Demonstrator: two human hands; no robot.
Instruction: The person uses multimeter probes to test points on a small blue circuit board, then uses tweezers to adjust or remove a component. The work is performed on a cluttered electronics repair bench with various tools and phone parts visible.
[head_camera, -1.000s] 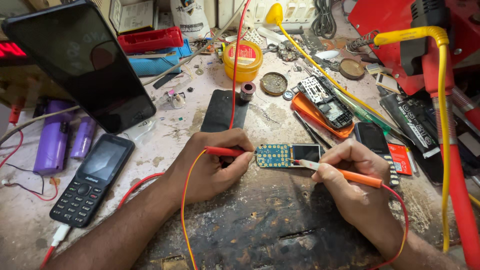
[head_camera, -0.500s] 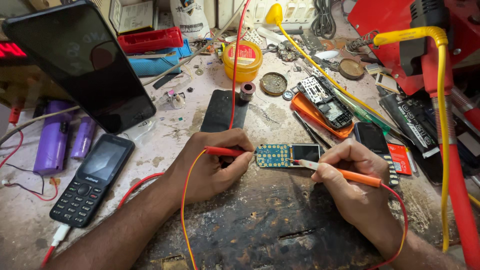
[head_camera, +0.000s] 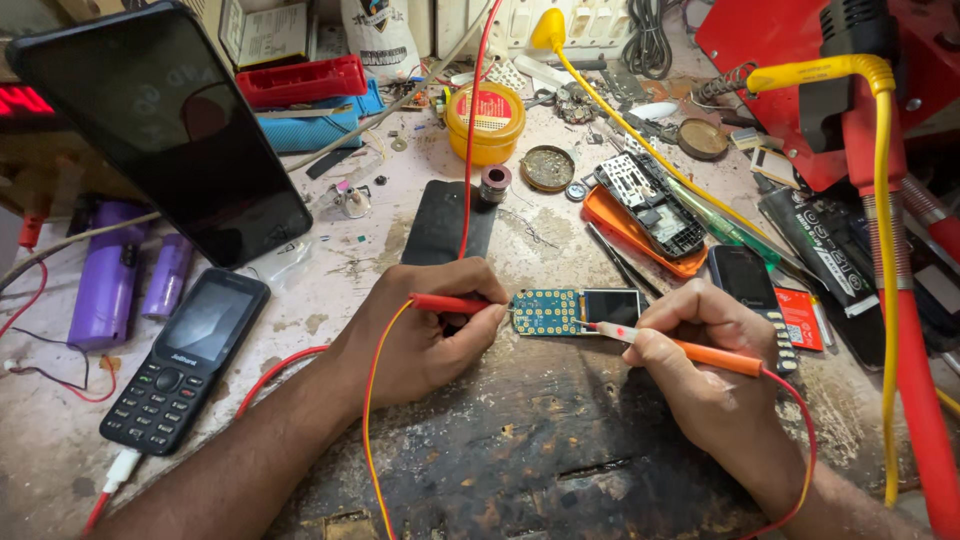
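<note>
Nothing has shifted since the earlier frames: both hands and both probes sit where they were against the board (head_camera: 548, 312), which lies flat on the worktop (head_camera: 350, 270) at the centre of the view. Far left of the board lies a black keypad phone (head_camera: 185, 360), with a large dark phone (head_camera: 165, 125) propped above it. Just left of the board, the left hand (head_camera: 425, 330) is curled shut around a red probe (head_camera: 450, 303), its tip touching the board's left edge. The board itself is a small blue-green keypad circuit dotted with gold contacts, with a dark screen (head_camera: 612, 306) joined to its right end. Just right of it, the right hand (head_camera: 700, 350) pinches an orange probe (head_camera: 700, 352) like a pen, the pale tip resting at the seam between board and screen. Beyond the board stands a yellow tin (head_camera: 485, 120). Exactly which contacts the tips touch is too small to tell, and the right forearm is cut off by the frame's lower edge.
</note>
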